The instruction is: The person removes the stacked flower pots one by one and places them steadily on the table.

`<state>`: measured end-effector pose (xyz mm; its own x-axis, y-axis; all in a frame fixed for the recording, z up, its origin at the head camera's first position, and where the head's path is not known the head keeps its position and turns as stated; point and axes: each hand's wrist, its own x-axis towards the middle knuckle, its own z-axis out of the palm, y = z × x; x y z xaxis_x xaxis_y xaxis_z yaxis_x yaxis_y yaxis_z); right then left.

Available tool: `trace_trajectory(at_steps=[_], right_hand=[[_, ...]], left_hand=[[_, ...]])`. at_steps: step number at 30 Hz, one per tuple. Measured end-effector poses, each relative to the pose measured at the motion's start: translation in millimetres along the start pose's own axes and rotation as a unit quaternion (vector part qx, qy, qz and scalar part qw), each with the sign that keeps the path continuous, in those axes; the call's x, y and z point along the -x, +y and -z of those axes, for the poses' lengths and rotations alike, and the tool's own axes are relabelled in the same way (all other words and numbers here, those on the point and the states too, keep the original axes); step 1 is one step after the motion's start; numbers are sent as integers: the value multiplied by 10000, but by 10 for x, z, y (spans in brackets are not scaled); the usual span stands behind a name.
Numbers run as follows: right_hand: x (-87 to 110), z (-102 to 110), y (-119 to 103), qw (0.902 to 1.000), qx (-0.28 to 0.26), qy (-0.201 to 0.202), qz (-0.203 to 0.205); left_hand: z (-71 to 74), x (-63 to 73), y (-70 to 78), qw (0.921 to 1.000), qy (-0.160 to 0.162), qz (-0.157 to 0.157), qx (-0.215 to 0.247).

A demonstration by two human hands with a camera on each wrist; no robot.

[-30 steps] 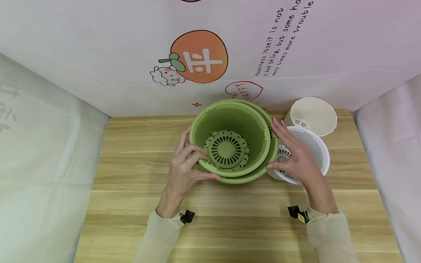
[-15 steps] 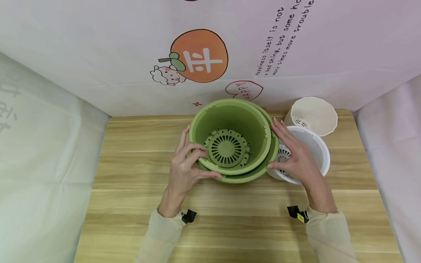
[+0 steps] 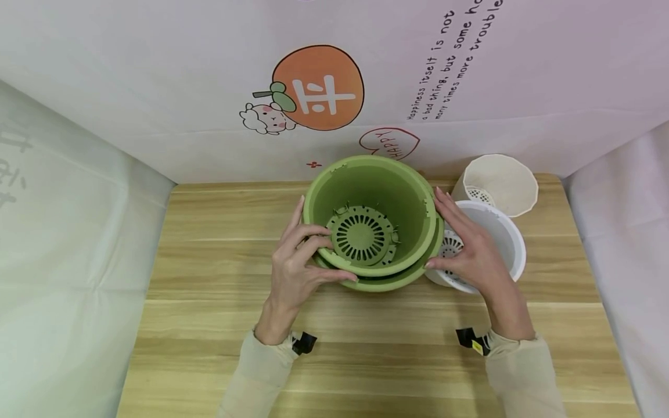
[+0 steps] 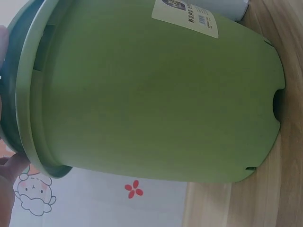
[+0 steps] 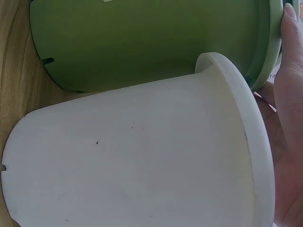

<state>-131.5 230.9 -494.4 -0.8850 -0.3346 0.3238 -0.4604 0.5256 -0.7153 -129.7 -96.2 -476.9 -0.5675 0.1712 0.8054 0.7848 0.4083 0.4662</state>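
Two green flowerpots are nested near the back of the wooden table in the head view. The inner green flowerpot point(image 3: 360, 180) has a slotted base and sits tilted, its rim standing above that of the outer green flowerpot point(image 3: 389, 284). My left hand point(image 3: 295, 261) grips the inner pot's rim at the left, fingers hooked over it, thumb along the front outside. With thumb and fingers spread, my right hand point(image 3: 473, 249) holds the outer pot's rim at the right. The left wrist view shows the outer pot's label point(image 4: 187, 18) on its wall.
A white flowerpot point(image 3: 517, 249) stands right of the green ones, partly under my right hand. Behind it a cream faceted pot point(image 3: 509, 186) stands close to the printed back cloth point(image 3: 209, 145). Bare wooden tabletop point(image 3: 387, 360) lies in front.
The inner green flowerpot has risen and shifted slightly right, so its rim stands farther from the outer rim at the front. My left hand moved with it; the right hand stayed almost still.
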Motion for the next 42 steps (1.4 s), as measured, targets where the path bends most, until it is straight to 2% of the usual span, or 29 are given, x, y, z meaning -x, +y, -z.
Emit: trace_trajectory(at_steps=[9, 20, 27, 33, 42], right_hand=[[16, -15, -22, 9995, -220, -24, -213], [9, -21, -6, 9999, -1, 103, -132], [11, -36, 4, 9998, -17, 178, -59], [-7, -53, 13, 9999, -71, 87, -92], [-19, -36, 8, 9999, -57, 67, -146]], left_hand=[[8, -33, 32, 9992, 295, -250, 96], [8, -55, 75, 9986, 442, -219, 186], [12, -100, 83, 9969, 657, -368, 209], [29, -148, 95, 9946, 894, -454, 274], [51, -218, 132, 9935, 1007, -455, 290]])
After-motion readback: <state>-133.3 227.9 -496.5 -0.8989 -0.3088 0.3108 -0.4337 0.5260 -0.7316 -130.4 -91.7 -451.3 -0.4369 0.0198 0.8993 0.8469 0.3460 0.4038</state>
